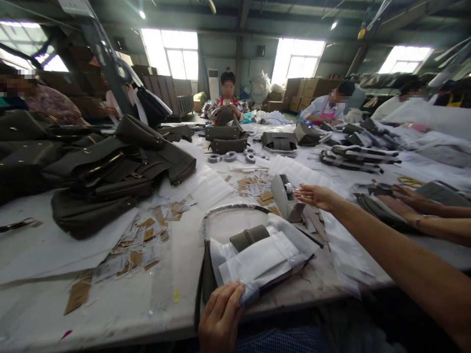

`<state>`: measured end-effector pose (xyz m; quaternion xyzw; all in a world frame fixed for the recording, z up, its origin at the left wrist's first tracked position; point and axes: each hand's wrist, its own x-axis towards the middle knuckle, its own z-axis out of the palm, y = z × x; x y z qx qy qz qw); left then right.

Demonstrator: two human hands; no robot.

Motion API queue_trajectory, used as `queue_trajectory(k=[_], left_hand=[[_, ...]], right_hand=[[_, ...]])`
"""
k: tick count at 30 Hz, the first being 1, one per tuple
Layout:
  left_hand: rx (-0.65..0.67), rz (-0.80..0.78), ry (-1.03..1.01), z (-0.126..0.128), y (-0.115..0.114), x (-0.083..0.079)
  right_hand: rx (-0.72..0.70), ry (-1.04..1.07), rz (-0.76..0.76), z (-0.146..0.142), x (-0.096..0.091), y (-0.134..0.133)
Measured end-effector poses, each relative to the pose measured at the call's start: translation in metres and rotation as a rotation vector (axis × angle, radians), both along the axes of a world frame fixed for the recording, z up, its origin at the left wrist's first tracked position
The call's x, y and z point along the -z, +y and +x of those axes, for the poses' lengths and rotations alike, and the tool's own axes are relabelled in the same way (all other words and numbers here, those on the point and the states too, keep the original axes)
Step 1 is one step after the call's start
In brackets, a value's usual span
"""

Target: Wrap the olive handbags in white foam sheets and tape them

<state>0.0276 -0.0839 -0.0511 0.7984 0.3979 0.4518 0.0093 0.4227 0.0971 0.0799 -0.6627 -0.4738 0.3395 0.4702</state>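
Brown tags (78, 295), left: print too small to read. Wrapped bag (257, 264) at near edge of table (156, 306), centre. Left hand (222, 314): fingers curled over bag's near side; clench cannot be told. Right hand (319, 196): fingers extended just beside tape dispenser (278, 195), right; pinch cannot be told.

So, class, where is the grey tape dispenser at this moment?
In the head view, the grey tape dispenser stands right of centre, by the fingertips of the right hand, just beyond the partly wrapped bag.
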Motion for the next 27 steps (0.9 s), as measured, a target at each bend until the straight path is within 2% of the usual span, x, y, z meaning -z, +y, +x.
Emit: queue_trajectory(k=[4, 6, 8, 12, 16, 19, 22, 25, 27], left_hand=[[0.025, 0.007, 0.013, -0.003, 0.001, 0.002], [0.028, -0.007, 0.016, -0.003, 0.001, 0.003], [0.035, -0.015, 0.023, -0.004, 0.001, 0.004], [0.043, -0.014, 0.025, -0.004, 0.001, 0.004], [0.032, -0.013, 0.026, -0.004, 0.001, 0.004], [0.026, 0.0, 0.027, -0.003, 0.001, 0.004], [0.028, 0.012, 0.016, -0.002, 0.001, 0.001], [0.024, 0.016, -0.013, 0.0, 0.001, -0.004], [0.023, -0.009, -0.032, 0.002, 0.0, -0.007]], right_hand=[[0.034, 0.173, -0.187, -0.005, 0.002, -0.061], [0.056, 0.26, -0.226, -0.01, 0.012, -0.088], [0.087, 0.274, -0.222, -0.014, 0.027, -0.104], [0.156, 0.105, -0.209, -0.013, 0.057, -0.101], [0.165, -0.065, -0.194, -0.004, 0.069, -0.083], [0.168, -0.256, -0.158, 0.006, 0.065, -0.082], [0.174, -0.475, -0.073, 0.014, 0.052, -0.097], [0.015, -0.842, 0.088, 0.015, 0.032, -0.121], [-0.14, -0.972, 0.189, 0.007, 0.017, -0.137]])
